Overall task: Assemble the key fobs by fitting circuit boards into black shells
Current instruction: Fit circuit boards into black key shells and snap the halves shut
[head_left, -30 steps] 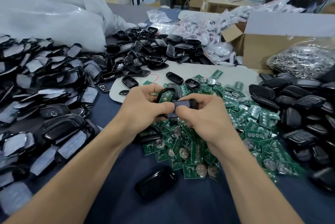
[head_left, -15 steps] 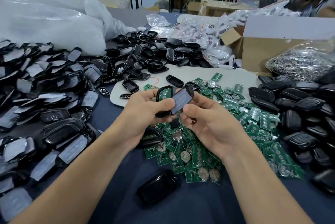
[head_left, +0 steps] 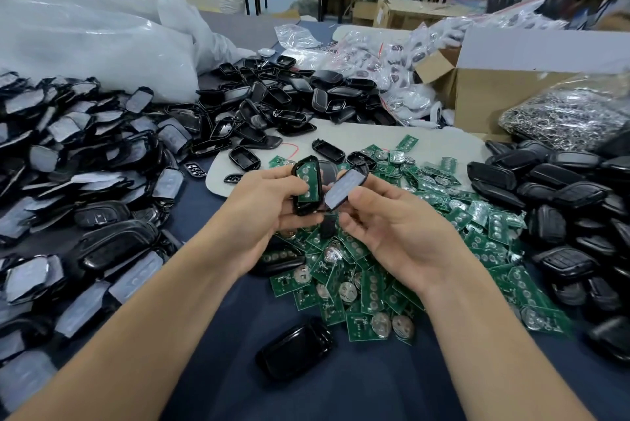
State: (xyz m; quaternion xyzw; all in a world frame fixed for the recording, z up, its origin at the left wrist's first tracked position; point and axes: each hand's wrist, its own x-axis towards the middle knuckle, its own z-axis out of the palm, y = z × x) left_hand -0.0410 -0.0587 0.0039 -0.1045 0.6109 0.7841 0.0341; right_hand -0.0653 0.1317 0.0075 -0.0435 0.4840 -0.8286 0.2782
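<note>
Holding one part per hand, above the middle of the dark blue table cloth [head_left: 375, 393].

Left hand [head_left: 266, 216]: fingers and thumb curled round a black oval plastic shell half [head_left: 304, 207], roughly upright, open face toward the camera. A green rectangular circuit board [head_left: 308, 182] sits inside that shell.

Right hand [head_left: 402, 236]: palm up, thumb and fingertips pinching a second black plastic shell half with a grey film-covered face [head_left: 345, 188]. It is tilted, top end leaning far-right.

The two halves are just beside each other, near ends closest. Cannot tell if they touch. A small dark piece [head_left: 328, 228] sits below them between the hands, too blurred to identify.

Around them:
- Under and right of the hands: loose heap of green circuit boards with round silver discs [head_left: 371, 284].
- Near side of the heap, alone on the cloth: one glossy black closed fob [head_left: 295, 350].
- Left: big pile of black shells with grey film faces [head_left: 85, 165].
- Far centre: pile of empty black shell halves [head_left: 272, 103], a few lying on a white flat sheet [head_left: 443, 144].
- Right: stack of closed black fobs [head_left: 562, 199].
- Far right: brown cardboard box [head_left: 484, 97], with a clear bag of metal rings [head_left: 572, 114] just beside it.
- Far left: large white plastic bag [head_left: 85, 35].
- Far centre-right: clear bags of small parts [head_left: 375, 56], contents not readable.
</note>
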